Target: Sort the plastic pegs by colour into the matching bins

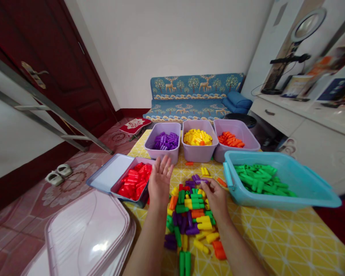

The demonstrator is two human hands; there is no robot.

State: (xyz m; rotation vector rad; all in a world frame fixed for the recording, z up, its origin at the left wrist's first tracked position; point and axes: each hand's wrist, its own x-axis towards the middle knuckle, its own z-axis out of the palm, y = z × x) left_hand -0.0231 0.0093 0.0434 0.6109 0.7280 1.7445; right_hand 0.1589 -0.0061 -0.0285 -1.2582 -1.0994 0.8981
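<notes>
My left hand (160, 180) is raised with its palm turned up and fingers apart, holding nothing, between the box of red pieces (135, 180) and the purple bin. Over the far side of a mixed pile of coloured plastic tube pieces (191, 214), my right hand (217, 195) pinches a purple tube piece (201, 180) between thumb and fingers. Green, yellow, purple, orange and red pieces lie jumbled in the pile. Some loose ones, such as a yellow pair (205, 171) and an orange piece (221, 182), sit beyond it.
Lilac bins along the far table edge hold purple (166, 141), yellow (197, 137) and orange pieces (230, 139). A turquoise tub (304, 191) with green pieces stands at right. Pale lids (87, 230) are stacked at left. A ladder (46, 105) leans beside the door.
</notes>
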